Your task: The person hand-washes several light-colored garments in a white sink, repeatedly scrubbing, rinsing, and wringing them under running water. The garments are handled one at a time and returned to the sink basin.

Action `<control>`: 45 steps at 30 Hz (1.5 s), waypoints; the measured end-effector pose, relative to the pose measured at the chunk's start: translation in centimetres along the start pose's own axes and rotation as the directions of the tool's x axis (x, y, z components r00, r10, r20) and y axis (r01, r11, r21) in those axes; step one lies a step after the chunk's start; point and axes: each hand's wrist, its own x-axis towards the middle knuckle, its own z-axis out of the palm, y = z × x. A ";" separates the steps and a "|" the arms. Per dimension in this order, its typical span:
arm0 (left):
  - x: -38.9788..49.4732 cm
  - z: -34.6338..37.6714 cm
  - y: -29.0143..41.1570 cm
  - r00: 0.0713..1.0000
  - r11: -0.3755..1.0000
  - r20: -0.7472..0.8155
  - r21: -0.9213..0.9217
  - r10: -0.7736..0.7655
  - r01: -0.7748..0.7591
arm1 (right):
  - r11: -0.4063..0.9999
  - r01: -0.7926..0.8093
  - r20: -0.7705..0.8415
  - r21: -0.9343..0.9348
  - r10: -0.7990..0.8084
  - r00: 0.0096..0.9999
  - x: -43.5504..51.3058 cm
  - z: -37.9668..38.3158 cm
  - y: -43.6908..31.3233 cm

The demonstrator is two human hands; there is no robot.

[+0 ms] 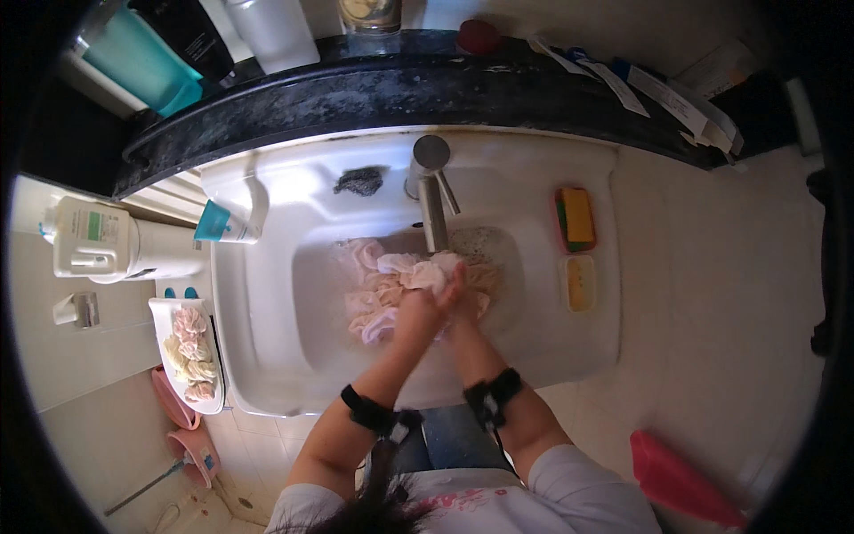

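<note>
Beneath the spout of the metal faucet [435, 213], both hands are close together on a wet, pale cloth [425, 275]. My left hand [423, 304] grips the cloth from the near side, its fingers mostly hidden. Pressed against its other side is my right hand [458, 290], with the fingers pointing towards the faucet. More wet cloths, pink, peach and lilac [373, 300], lie bunched in the basin of the white sink [260, 334]. Cloudy water with some foam surrounds them.
On the sink's right rim sit a sponge [577, 215] in a red dish and a soap bar [580, 284] in a clear dish. A dark scouring pad [360, 181] and a tube [227, 223] lie left. Wrung cloths [193, 350] rest on a white surface. Bottles [273, 33] line the black ledge [300, 97].
</note>
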 end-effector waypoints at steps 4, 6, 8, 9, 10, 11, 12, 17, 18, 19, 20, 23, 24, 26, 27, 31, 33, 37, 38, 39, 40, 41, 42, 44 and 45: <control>0.4 -0.9 0.8 0.982 0.981 0.060 -0.069 -0.178 0.182 | 0.993 -0.116 -0.041 0.029 0.117 0.992 0.2 0.1 0.0; 0.6 -1.1 0.6 0.991 1.000 0.131 0.019 0.012 -0.014 | 0.971 -0.138 0.325 0.195 0.069 0.943 0.9 -0.6 0.6; 0.5 -0.9 0.2 0.989 0.995 0.133 0.079 -0.064 0.053 | 0.997 0.012 0.074 0.073 -0.017 0.997 1.0 -1.1 1.1; 0.1 -0.4 0.2 0.991 0.989 0.098 0.120 -0.095 0.083 | 0.999 0.033 0.083 0.002 -0.033 0.996 0.9 -1.2 1.2; 0.2 -0.4 -0.2 0.928 0.899 0.154 -0.238 -0.339 0.368 | 0.997 0.030 0.062 -0.065 -0.026 0.998 0.9 -1.3 1.2; -0.1 0.0 -0.4 0.974 0.954 0.084 -0.198 -0.212 0.225 | 0.991 0.007 0.026 -0.130 -0.004 1.000 0.8 -1.4 1.3; -0.6 0.3 -0.4 0.998 0.987 -0.030 -0.149 -0.061 0.056 | 0.981 -0.144 -0.007 -0.131 0.144 0.990 0.9 -1.5 1.0; -0.9 -0.5 -2.7 0.960 0.985 0.225 0.073 -0.169 0.156 | 0.799 0.010 -0.076 -0.601 -0.070 0.995 0.4 -1.9 0.1; -0.4 -1.3 -3.8 0.947 0.932 0.222 -0.225 -0.234 0.283 | 0.672 0.043 -0.093 -0.739 -0.164 0.982 0.4 -2.4 -0.5; -0.1 -2.1 -4.8 0.947 0.856 0.200 -0.411 -0.252 0.314 | 0.521 0.059 -0.063 -0.852 -0.214 0.975 0.1 -2.5 -0.1; 0.3 -2.8 -5.8 0.915 0.629 0.238 -0.668 -0.325 0.397 | 0.744 -0.056 -0.019 -0.666 0.058 0.998 0.0 -3.0 -0.5; -0.1 -2.9 -6.7 0.715 -0.204 0.596 -0.801 -0.365 0.563 | 0.998 0.021 0.025 0.059 -0.023 0.999 -1.0 -3.3 0.1; -0.3 -2.4 -6.5 0.734 -0.280 0.631 -0.773 -0.251 0.569 | 0.995 -0.012 0.000 -0.098 0.012 1.000 -1.4 -3.2 0.4; -1.2 -0.7 -4.4 0.812 0.481 0.353 -0.669 -0.464 0.566 | 0.919 0.116 0.036 -0.378 -0.110 0.993 -2.2 -2.1 1.0; -1.5 0.2 -3.2 0.896 0.780 0.140 -0.448 -0.422 0.438 | 0.834 0.125 0.088 -0.537 -0.092 0.992 -2.4 -1.6 1.0; -1.0 -0.1 -0.3 1.000 0.999 0.011 -0.034 0.021 -0.020 | 0.984 -0.167 0.003 0.067 0.167 0.986 -3.2 0.6 0.3; -0.5 -0.9 0.2 0.905 0.894 0.188 -0.171 -0.382 0.413 | 0.999 -0.038 -0.213 0.033 0.045 0.976 -3.1 1.0 -0.4; -0.9 -1.4 1.3 0.936 0.983 0.299 0.082 -0.184 0.167 | 0.981 -0.145 0.131 0.126 0.128 0.983 -2.5 0.2 -0.8; -1.2 -1.4 1.5 0.902 0.957 0.321 0.129 -0.287 0.259 | 0.984 -0.137 0.198 0.117 0.112 0.974 -2.4 -0.2 -0.6; -1.1 -1.6 1.4 0.912 0.947 0.268 0.009 -0.310 0.320 | 0.994 -0.112 0.205 0.010 0.107 0.973 -2.1 -0.7 -0.4; -1.3 -1.7 1.2 0.898 0.919 0.277 -0.104 -0.342 0.382 | 0.995 -0.012 0.174 -0.099 0.030 0.984 -2.2 -1.3 0.2; -1.0 -2.3 0.5 0.891 0.870 0.234 -0.225 -0.389 0.439 | 0.974 0.077 0.152 -0.213 -0.045 0.987 -2.4 -2.0 0.6; -0.6 -3.0 -0.3 0.892 0.811 0.293 -0.387 -0.343 0.439 | 0.936 0.100 0.165 -0.337 -0.047 0.985 -2.3 -2.5 0.8; 0.4 -5.0 -2.9 0.788 0.144 0.569 -0.782 -0.235 0.607 | 0.997 0.045 0.325 -0.064 -0.021 0.946 -1.2 -4.4 -0.3; 0.3 -5.9 -4.4 0.789 -0.271 0.613 -0.769 -0.053 0.579 | 0.993 -0.013 0.398 0.118 -0.035 0.917 -0.7 -5.3 -1.0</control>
